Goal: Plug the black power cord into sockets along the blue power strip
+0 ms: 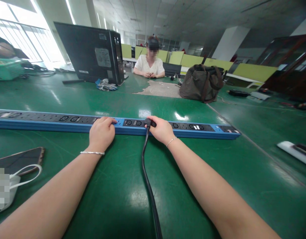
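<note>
A long blue power strip (202, 133) with black socket panels lies across the green table in front of me. My left hand (102, 132) grips it left of its middle, fingers curled over the top and the index finger pointing right along the sockets. To the right, my right hand (161, 128) is closed around a black power plug (148, 122) at the strip's sockets. How far the plug sits in a socket is hidden by the plug and fingers. Its thick black cable (146, 166) runs down the table towards me between my forearms.
A phone (21, 161) and a white pouch-like thing with a loop (15, 186) lie at left. Farther back are a black computer tower (85, 49), gloves (105, 85), a brown bag (196, 83) and a green basket (8, 69). A person (150, 63) sits across the table.
</note>
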The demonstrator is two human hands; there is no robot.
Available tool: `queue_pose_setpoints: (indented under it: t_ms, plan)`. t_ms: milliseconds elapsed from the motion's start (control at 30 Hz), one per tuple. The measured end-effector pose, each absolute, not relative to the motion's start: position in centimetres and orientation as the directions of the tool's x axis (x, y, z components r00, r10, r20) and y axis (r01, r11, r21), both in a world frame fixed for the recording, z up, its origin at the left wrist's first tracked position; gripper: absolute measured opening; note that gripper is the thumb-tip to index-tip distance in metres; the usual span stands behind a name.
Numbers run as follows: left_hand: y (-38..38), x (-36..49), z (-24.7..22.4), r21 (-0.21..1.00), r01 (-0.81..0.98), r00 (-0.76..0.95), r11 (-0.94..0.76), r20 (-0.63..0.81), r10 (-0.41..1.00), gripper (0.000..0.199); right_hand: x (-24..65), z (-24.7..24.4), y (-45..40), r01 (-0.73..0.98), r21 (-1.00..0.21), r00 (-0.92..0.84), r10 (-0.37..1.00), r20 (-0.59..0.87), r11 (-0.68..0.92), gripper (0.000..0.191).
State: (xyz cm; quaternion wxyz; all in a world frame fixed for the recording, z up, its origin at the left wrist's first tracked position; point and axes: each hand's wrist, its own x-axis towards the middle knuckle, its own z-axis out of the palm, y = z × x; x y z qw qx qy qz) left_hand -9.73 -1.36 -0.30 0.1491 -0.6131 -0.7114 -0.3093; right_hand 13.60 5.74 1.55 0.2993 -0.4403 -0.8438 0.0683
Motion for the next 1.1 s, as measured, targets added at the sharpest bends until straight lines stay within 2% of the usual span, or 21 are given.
queue_pose_setpoints:
  t_ms: [200,267,500,900,1100]
  plan:
    - [-1.5,-9.7,-0.1,0.267,0.962,-0.207,0.056,0.583,0.785,0.032,13.9,1.0,5.4,0.646,-0.277,-0.51,0.671,0.537,0.712,0.044]
    - [-1.6,-9.6,-0.1,0.264,0.963,-0.208,0.059,0.584,0.785,0.033,13.7,0.9,5.5,0.647,-0.257,-0.507,0.656,0.559,0.718,0.042]
    - [-1.6,-9.5,-0.1,0.268,0.962,-0.202,0.047,0.588,0.783,0.032,12.8,0.6,5.4,0.763,-0.298,-0.362,0.761,0.538,0.574,0.032]
    - [-1.6,-9.3,0.0,0.265,0.962,-0.21,0.061,0.585,0.784,0.032,13.4,0.6,5.3,0.704,-0.238,-0.458,0.684,0.567,0.669,0.037]
    - [-1.6,-9.3,-0.1,0.264,0.964,-0.198,0.044,0.591,0.782,0.032,13.2,0.5,5.2,0.726,-0.276,-0.419,0.723,0.549,0.63,0.033]
